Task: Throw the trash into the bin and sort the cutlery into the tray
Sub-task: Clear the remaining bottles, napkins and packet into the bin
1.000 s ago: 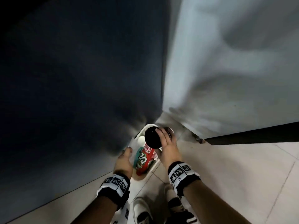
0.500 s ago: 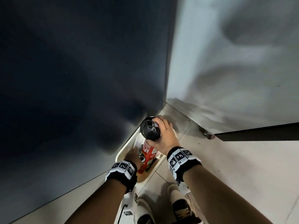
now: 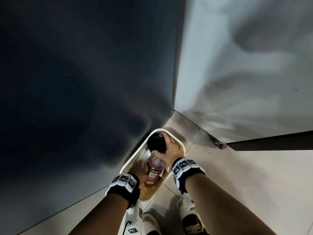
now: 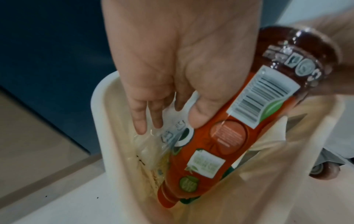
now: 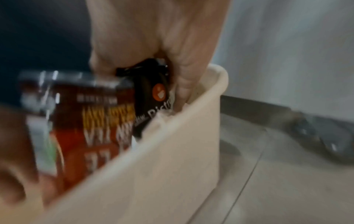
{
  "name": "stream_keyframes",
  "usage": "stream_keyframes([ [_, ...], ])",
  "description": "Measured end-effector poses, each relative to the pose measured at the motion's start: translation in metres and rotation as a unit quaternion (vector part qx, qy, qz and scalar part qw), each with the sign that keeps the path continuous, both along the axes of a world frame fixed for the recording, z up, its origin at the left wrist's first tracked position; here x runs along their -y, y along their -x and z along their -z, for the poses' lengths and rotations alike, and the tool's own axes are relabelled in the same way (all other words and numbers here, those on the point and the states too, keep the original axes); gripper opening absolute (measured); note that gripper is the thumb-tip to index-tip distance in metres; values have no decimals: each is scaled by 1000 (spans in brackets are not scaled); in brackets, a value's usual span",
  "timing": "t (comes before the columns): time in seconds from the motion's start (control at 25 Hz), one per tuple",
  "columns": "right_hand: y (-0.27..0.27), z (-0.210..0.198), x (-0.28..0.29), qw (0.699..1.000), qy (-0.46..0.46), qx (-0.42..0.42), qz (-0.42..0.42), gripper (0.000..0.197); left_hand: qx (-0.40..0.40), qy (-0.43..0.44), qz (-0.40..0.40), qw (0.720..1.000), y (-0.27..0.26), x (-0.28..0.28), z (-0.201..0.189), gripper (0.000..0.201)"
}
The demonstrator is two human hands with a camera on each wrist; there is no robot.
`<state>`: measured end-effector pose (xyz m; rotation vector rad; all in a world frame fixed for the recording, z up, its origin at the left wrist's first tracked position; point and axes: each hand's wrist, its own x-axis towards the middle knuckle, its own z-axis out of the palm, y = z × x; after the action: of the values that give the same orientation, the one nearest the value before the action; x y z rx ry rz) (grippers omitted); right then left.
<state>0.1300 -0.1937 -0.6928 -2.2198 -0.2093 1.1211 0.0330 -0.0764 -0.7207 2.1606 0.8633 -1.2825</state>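
Reaching into the cream bin (image 3: 182, 146) wedged in a wall corner, the left hand (image 4: 172, 63), fingers straight, touches the red bottle (image 4: 206, 136); the right hand (image 3: 172, 150) grips a black cup (image 3: 156, 141) at the rim.

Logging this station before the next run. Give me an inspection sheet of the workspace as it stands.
Surface: pale tiled floor; no table in view.
Job's things: cream bin in the wall corner; red-labelled bottle neck-down inside it; black cup at the bin's mouth; cutlery and tray not seen.
Clutter: clear plastic wrapper in the bin beside the bottle.
Hands: left hand in the bin, fingers straight, thumb on the bottle; right hand grips the black cup.
Cables: thin dark cord by the left forearm.
Surroundings: dark blue panel to the left, grey wall to the right, dark door edge, person's shoes below.
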Motion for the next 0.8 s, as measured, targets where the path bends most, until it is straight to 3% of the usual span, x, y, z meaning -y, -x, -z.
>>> stream_keyframes([
  [0.12,9,0,-1,994,91,51,-39,83,29,-11,-5,1000,1,-3,-28,61],
  [0.24,23,-34,7,987,126,100,-16,76,84,-29,-75,993,7,1,-50,53],
  [0.36,30,-78,22,986,135,99,-13,72,103,-17,-118,988,11,10,-98,48],
  [0.6,32,-199,39,981,110,137,-77,54,155,33,-113,981,-2,36,-260,34],
  [0.72,50,-250,57,975,131,106,-145,38,204,74,-127,968,-1,52,-357,26],
  [0.8,61,-268,74,967,140,81,-194,39,241,103,-111,959,-1,58,-423,24],
])
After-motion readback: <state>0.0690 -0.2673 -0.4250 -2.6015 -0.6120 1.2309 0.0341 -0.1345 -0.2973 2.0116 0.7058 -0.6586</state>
